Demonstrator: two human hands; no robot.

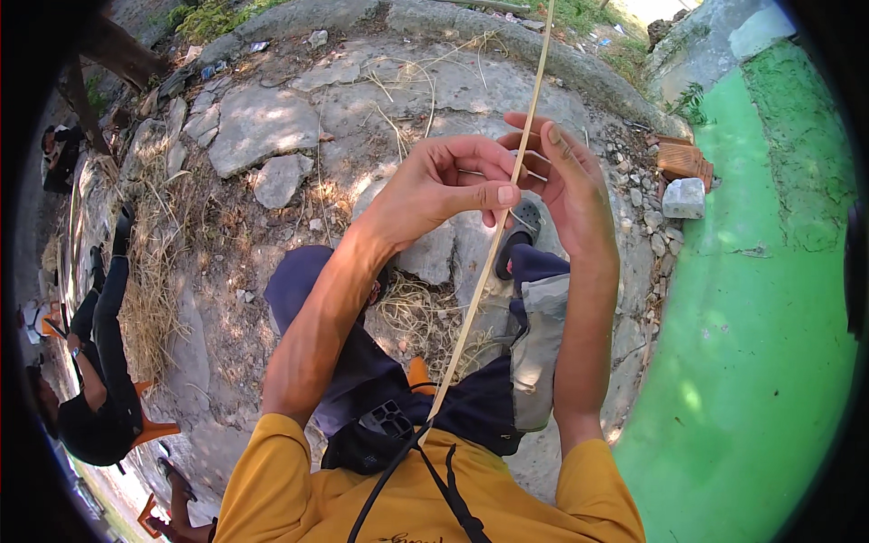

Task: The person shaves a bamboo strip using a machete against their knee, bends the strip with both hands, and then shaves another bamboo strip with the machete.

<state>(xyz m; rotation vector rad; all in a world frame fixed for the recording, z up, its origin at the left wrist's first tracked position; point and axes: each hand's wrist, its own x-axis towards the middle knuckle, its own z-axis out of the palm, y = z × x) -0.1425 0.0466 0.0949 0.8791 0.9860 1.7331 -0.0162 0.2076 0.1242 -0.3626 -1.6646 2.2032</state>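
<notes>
A long, thin, pale strip, which looks like split bamboo or cane, runs from my lap past the top edge of the view. My left hand pinches it between thumb and fingers at about mid-length. Close on the other side, my right hand is raised with its fingers loosely curved and apart. Its fingertips lie behind the strip and are partly hidden, and its thumb points up. The strip's lower end rests against my shirt, beside black cords. Grey cloth covers my right thigh.
Cracked stone ground with rubble and loose dry fibres lies around my feet. A green wall stands at right, beside a concrete block and an orange brick. Another person sits at left.
</notes>
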